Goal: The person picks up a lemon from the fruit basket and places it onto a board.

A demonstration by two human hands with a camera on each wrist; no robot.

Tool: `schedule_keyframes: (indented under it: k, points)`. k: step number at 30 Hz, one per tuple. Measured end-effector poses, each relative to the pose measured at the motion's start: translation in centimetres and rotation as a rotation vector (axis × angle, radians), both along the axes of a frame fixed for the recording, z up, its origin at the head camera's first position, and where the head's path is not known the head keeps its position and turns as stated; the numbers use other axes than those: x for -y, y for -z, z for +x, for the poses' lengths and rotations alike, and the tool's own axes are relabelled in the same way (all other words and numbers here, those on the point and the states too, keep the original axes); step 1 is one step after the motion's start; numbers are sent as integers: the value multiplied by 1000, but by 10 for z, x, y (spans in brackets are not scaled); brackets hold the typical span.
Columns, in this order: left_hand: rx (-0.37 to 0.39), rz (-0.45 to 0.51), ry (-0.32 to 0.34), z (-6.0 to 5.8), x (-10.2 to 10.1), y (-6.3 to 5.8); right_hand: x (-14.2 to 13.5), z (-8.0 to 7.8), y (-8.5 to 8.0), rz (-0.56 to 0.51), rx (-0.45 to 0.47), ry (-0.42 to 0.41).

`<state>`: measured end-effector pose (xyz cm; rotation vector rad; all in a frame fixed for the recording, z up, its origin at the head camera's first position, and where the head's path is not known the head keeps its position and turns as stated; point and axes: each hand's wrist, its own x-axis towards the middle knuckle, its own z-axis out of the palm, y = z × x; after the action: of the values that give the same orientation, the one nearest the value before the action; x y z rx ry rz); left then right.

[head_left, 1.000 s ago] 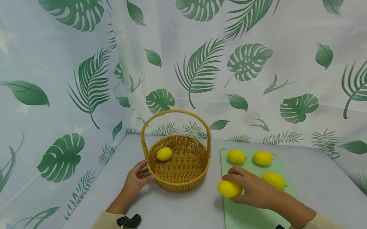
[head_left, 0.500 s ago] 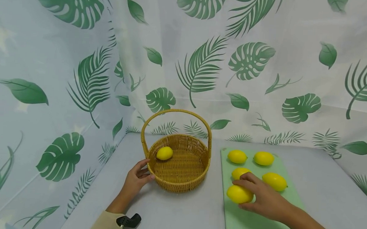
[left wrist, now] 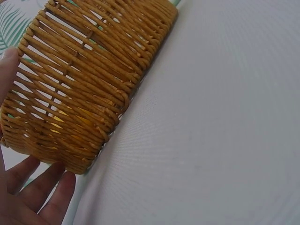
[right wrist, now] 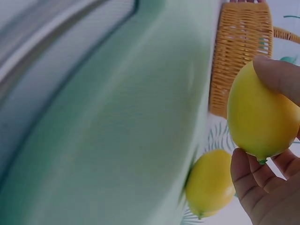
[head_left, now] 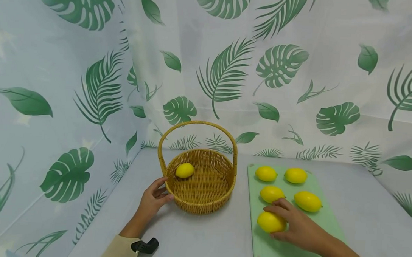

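At the left side of the wicker basket (head_left: 199,209), my left hand (head_left: 152,200) rests its thumb and fingertips against the outer wall, as the fingers (left wrist: 58,199) in the left wrist view also show. A lemon (head_left: 184,170) lies inside the basket, on its left. My right hand (head_left: 299,228) pinches another lemon (right wrist: 262,110) between thumb and fingertips, over the green board (head_left: 280,252). The right wrist view shows this lemon apart from the board surface, its stem end towards the fingers. Close behind it on the board lies a lemon (head_left: 272,194).
Farther back on the board are a back-left lemon (head_left: 265,173), a back-right lemon (head_left: 295,175) and a right-hand lemon (head_left: 307,201). A strip of white table (head_left: 222,235) separates basket and board. Leaf-printed cloth (head_left: 224,87) hangs behind and at the left.
My right hand has carried its lemon rightwards and slightly nearer, from the board's left edge to over the board. The left hand and basket have stayed in place.
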<state>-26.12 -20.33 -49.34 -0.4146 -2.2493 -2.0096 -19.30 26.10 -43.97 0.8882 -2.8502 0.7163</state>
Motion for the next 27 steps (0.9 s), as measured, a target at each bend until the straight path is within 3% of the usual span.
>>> schedule_keyframes:
  k: [6, 20, 27]
  points:
    - [-20, -5, -23, -7, 2, 11, -5, 2, 8, -2, -9, -3]
    - [-20, -19, -14, -5, 1, 7, -11, 5, 14, 7, 0, 5]
    - [-53, -16, -29, -6, 1, 12, -14, 4, 18, 5, 0, 5]
